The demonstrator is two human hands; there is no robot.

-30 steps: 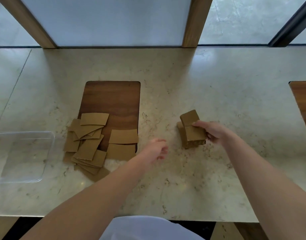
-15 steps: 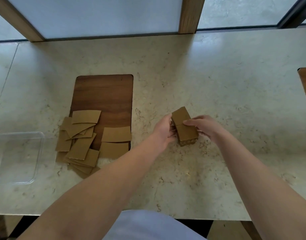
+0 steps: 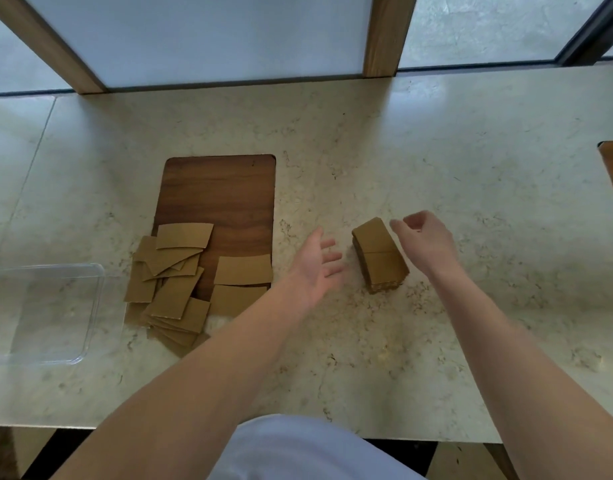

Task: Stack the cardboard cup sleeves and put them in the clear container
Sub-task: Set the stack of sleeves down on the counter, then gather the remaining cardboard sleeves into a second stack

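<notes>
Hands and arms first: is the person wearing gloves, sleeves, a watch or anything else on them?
Nothing shows on them. The left hand and right hand are bare, with no gloves, rings or watch visible, and both forearms are uncovered. A pale garment shows at the bottom edge.

Both hands (image 3: 320, 268) (image 3: 424, 242) hover beside the sleeve stack (image 3: 379, 256), holding nothing.
</notes>
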